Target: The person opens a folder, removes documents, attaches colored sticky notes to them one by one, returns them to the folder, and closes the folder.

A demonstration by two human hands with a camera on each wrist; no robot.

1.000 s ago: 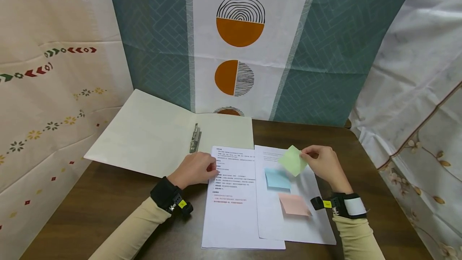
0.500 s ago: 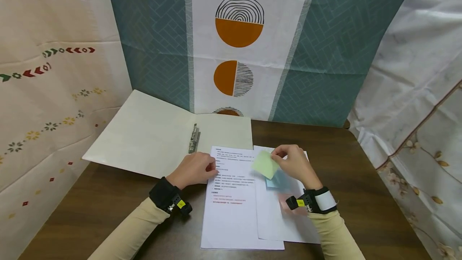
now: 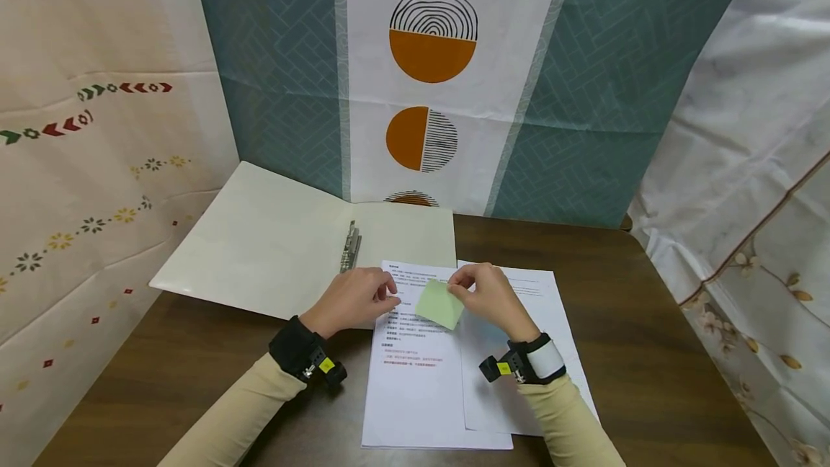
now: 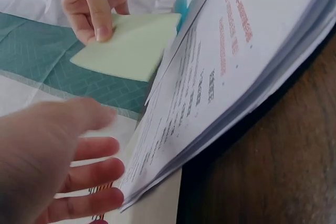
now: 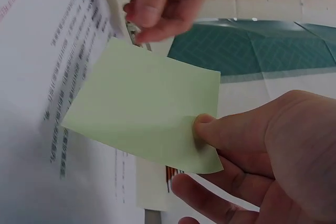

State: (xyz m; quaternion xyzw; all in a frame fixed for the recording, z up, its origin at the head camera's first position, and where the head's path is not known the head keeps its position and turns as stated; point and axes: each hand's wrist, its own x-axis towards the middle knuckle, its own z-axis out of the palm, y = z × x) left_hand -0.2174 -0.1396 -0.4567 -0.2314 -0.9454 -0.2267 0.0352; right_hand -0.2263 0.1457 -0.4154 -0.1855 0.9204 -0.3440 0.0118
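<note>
My right hand [image 3: 491, 301] pinches a pale green sticky note [image 3: 439, 305] by its edge, thumb on top. The note hangs over the upper right part of a stack of printed sheets [image 3: 421, 406]. To its left is my left hand [image 3: 355, 300], near the stack's left edge; its thumb and fingers are apart with nothing between them, as the left wrist view shows. Under my right arm lies a second white sheet [image 3: 499, 406]. A sliver of a blue sticky note [image 4: 182, 3] shows in the left wrist view. The pink note is hidden by my right hand and wrist.
An open white folder [image 3: 259, 236] with a metal clip [image 3: 351, 247] along its spine lies behind the papers, partly under them. Patterned cloth [image 3: 285, 78] hangs at the back of the dark wooden table [image 3: 655, 366] and along both sides.
My right hand has carried the green sticky note leftward, from above the second sheet to over the printed stack. My left hand has lifted slightly and its fingers have spread from the stack's edge.
</note>
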